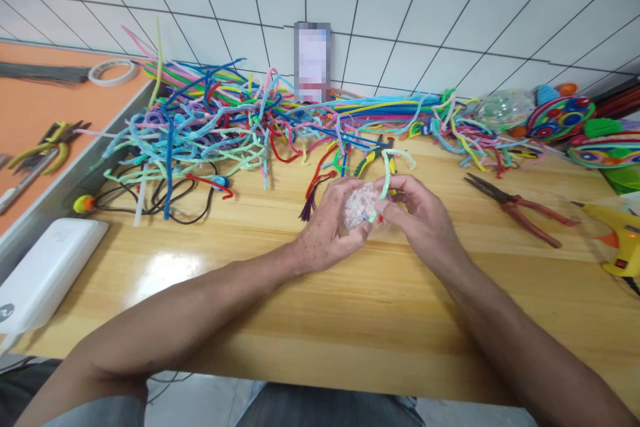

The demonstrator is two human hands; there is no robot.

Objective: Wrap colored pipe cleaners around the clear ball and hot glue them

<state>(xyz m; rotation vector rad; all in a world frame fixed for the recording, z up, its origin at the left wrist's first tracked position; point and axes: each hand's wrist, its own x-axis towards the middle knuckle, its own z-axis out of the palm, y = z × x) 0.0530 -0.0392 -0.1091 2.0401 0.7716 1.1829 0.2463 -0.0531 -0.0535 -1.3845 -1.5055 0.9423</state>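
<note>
My left hand (333, 223) is wrapped around the left side of a clear, whitish, bumpy ball (357, 207) above the middle of the wooden table. My right hand (413, 207) pinches a pale green pipe cleaner (387, 170) against the ball's right side. The upper part of the pipe cleaner rises past my fingers and bends over to the right. Small blue and red spots show on the ball between my hands. My fingers cover much of the ball. A dark tassel (309, 207) hangs or lies just left of my left hand; which one, I cannot tell.
Tangled colourful pipe cleaners (215, 127) line the back of the table (280, 320). Red-handled pliers (520, 207) and a yellow glue gun (623, 233) lie to the right. A phone (313, 63) leans on the tiled wall. A white power bank (53, 273) sits at left.
</note>
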